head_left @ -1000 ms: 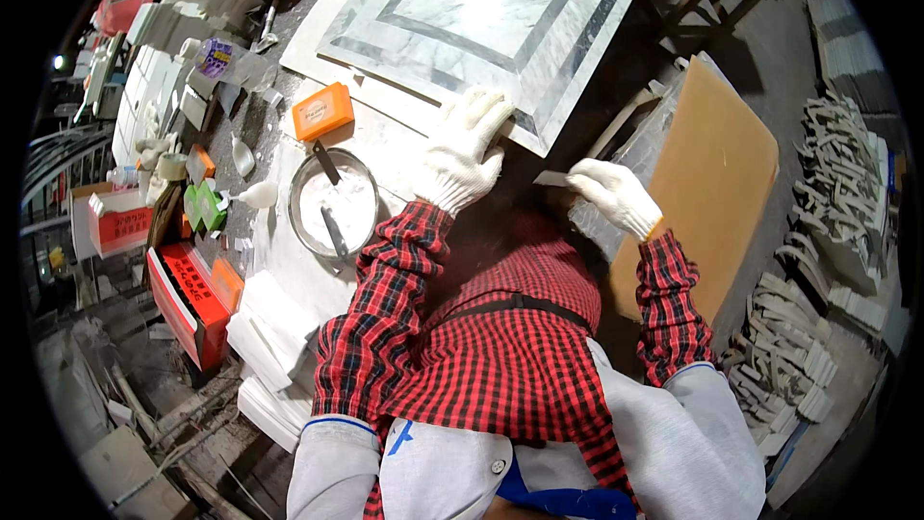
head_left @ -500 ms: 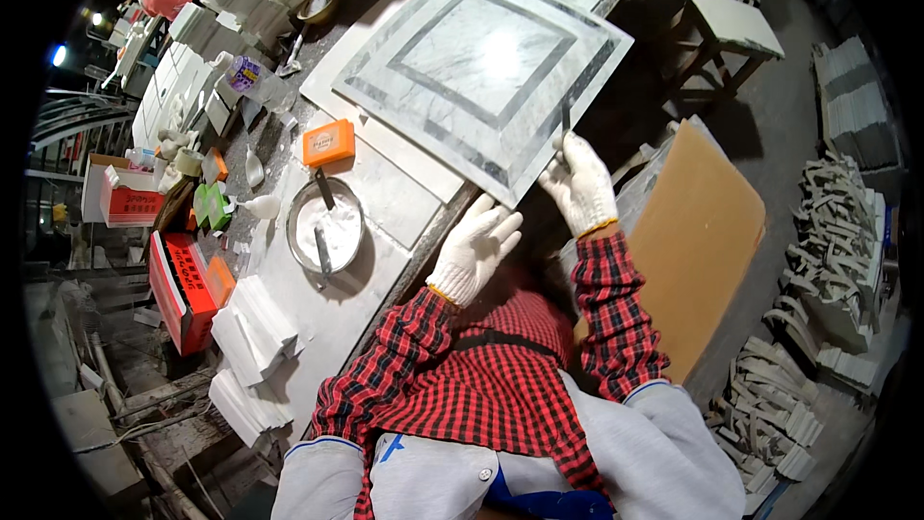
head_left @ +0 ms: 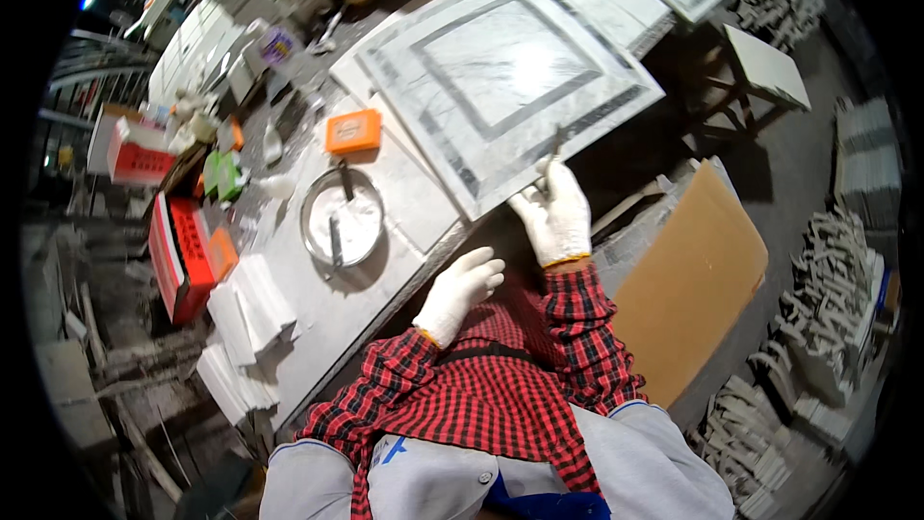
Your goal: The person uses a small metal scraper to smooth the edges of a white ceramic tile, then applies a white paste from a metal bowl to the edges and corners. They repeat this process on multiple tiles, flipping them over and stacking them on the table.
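A square marble panel (head_left: 510, 63) in white and grey, with darker inlaid bands, lies on pale slabs and overhangs the near edge of the workbench. My right hand (head_left: 555, 217), in a white knit glove, is at the panel's near edge. Between its thumb and fingers is a thin dark blade-like tool (head_left: 557, 142), its tip over the panel's dark border; its exact kind is blurred. My left hand (head_left: 459, 296), gloved too, hovers off the bench edge below the panel's near corner. It holds nothing, and its fingers are loosely stretched out.
Left of the panel stand a metal bowl (head_left: 375, 221) of white paste with spatulas, and an orange box (head_left: 353, 132). Red cartons (head_left: 183, 260) and white tile stacks (head_left: 252, 308) line the bench's left. A cardboard sheet (head_left: 688, 279) leans at right, near a stool (head_left: 767, 67).
The panel has turned clockwise on the bench. My left hand has come away from its near corner and down; my right hand has moved left along the edge with the tool.
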Demonstrator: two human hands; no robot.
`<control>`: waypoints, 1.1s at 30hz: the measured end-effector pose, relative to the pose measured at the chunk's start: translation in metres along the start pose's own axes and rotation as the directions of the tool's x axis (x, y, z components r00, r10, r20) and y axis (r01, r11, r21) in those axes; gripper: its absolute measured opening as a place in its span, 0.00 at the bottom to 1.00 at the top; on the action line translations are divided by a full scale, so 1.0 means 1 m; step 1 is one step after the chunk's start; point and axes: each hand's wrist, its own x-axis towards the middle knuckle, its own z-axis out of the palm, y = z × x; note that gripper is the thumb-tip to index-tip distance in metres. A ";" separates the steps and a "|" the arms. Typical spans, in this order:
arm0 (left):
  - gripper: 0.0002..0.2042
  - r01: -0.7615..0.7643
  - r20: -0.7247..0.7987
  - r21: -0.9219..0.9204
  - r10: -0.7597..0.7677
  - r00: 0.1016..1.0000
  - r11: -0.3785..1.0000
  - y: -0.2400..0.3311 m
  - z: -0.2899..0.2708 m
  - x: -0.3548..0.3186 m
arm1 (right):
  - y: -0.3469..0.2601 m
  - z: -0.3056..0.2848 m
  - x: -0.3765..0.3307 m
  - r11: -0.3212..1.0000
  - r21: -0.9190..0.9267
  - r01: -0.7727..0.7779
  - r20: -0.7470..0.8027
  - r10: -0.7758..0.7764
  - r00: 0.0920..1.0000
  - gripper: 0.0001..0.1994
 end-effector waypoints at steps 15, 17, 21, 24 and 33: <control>0.12 -0.629 0.317 0.772 0.805 0.501 0.087 0.033 -0.050 -0.010 | 0.014 0.026 -0.003 1.000 0.014 0.021 -0.125 -0.019 0.992 0.13; 0.11 -0.669 0.367 0.742 0.804 0.467 0.050 0.038 -0.056 -0.010 | 0.018 0.029 -0.002 0.999 -0.038 0.039 -0.155 -0.044 0.987 0.14; 0.11 -0.694 0.408 0.720 0.804 0.432 0.007 0.039 -0.064 -0.007 | 0.018 0.026 0.000 0.960 -0.279 0.014 -0.085 -0.039 0.996 0.12; 0.11 -0.716 0.449 0.698 0.771 0.451 0.013 0.042 -0.065 -0.011 | 0.003 0.030 -0.013 0.254 -0.909 0.331 0.293 -0.177 0.940 0.12; 0.15 -0.690 0.542 0.703 0.758 0.363 -0.172 0.065 -0.046 -0.010 | -0.054 0.004 -0.034 0.763 -0.644 -0.043 -0.040 0.022 0.999 0.15</control>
